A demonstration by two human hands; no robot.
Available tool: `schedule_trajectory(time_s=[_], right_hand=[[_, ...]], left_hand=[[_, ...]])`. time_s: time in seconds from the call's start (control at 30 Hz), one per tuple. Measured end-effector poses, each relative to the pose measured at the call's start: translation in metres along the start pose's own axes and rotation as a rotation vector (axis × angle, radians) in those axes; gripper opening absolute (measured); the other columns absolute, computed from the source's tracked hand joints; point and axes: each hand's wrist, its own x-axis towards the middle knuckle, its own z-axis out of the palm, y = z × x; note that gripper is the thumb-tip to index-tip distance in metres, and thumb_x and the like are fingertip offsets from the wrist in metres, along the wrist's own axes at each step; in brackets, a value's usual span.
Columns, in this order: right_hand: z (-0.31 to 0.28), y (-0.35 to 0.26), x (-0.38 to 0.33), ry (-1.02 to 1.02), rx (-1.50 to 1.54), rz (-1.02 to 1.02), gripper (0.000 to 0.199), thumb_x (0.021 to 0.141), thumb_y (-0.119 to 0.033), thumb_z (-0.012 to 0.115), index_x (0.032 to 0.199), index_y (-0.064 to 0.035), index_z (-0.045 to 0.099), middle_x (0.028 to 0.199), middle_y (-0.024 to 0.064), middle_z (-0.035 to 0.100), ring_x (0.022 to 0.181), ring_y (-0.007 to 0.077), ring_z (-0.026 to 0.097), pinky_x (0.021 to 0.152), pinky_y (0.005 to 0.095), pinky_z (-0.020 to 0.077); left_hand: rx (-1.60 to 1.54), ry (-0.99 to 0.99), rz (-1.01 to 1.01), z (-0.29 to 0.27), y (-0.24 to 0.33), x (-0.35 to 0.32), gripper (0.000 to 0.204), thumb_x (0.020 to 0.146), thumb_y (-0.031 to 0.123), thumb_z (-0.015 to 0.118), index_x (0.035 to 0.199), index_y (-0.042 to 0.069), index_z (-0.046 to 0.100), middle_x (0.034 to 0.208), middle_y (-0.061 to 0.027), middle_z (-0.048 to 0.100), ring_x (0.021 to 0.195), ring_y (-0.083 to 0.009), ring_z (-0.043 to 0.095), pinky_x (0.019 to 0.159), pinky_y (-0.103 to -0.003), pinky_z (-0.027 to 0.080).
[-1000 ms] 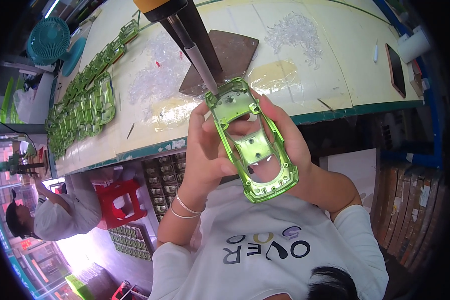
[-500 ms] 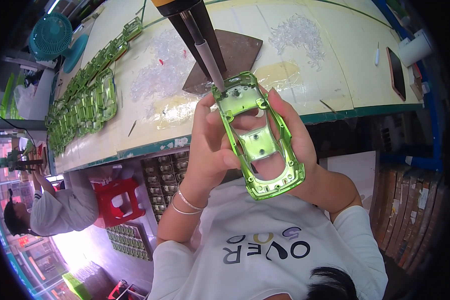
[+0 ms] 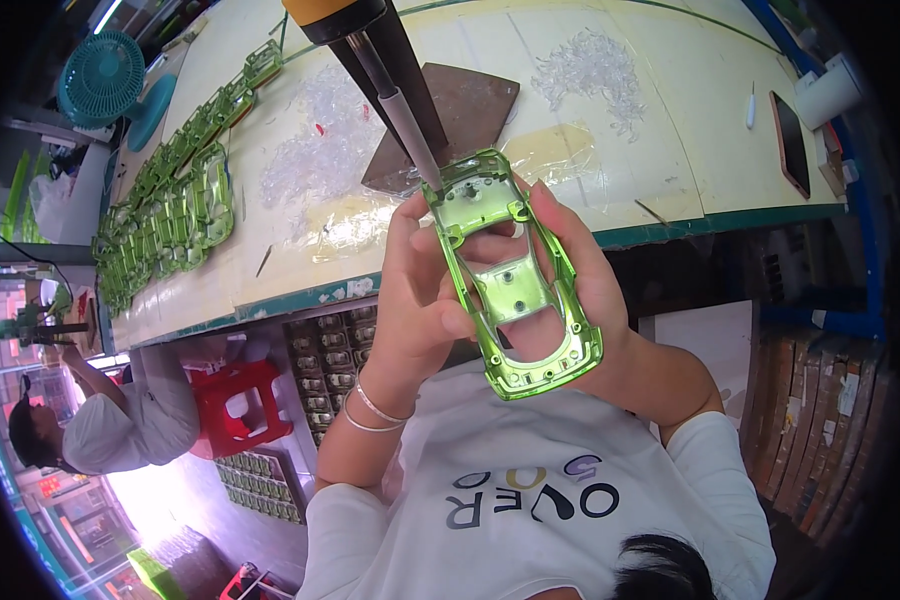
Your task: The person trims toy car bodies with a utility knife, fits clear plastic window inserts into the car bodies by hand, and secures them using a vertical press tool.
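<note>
Between my two hands is a shiny green toy car body shell (image 3: 510,285), its hollow inside turned up. My left hand (image 3: 417,300) grips it along the left side, thumb at the edge and fingers underneath. My right hand (image 3: 588,270) is wrapped round the right side, with its fingers partly hidden beneath the shell. A grey rod tip of a yellow-and-black upright tool (image 3: 410,135) reaches down to the shell's far left corner. Whether the tip touches it I cannot tell. Behind the shell lies a brown board (image 3: 470,105) under the tool.
Rows of green car shells (image 3: 170,215) lie on the left of the table. Piles of small clear plastic pieces (image 3: 595,80) sit farther back. A phone (image 3: 790,145) lies at the right, a teal fan (image 3: 100,80) stands far left. Another person (image 3: 120,420) works beside a red stool (image 3: 240,405).
The shell and my hands have shifted slightly left. The tool and board also appear a little farther left in the picture. My grip looks the same.
</note>
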Motion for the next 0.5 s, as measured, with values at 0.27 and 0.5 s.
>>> schedule_trajectory(time_s=[0.27,0.5], right_hand=[[0.006,0.001,-0.002,0.070,-0.086,-0.015,0.037,0.089,-0.035,0.038,0.112,-0.0068,0.038,0.098,0.0138,0.053,0.080,0.0212,0.056,0.069,0.0306,0.0477],[0.005,-0.001,-0.001,-0.041,-0.190,0.034,0.046,0.088,-0.043,0.036,0.110,-0.0030,0.041,0.093,0.0133,0.055,0.077,0.0190,0.056,0.069,0.0292,0.0468]], left_hand=[[-0.025,0.022,-0.050,0.003,0.005,0.000,0.106,0.047,0.042,0.081,0.124,0.003,0.018,0.109,-0.0198,0.047,0.100,-0.0264,0.052,0.084,-0.036,0.044],[-0.016,0.031,-0.064,0.004,0.008,-0.001,0.108,0.047,0.044,0.080,0.124,0.002,0.017,0.106,-0.0201,0.050,0.099,-0.0262,0.052,0.082,-0.035,0.045]])
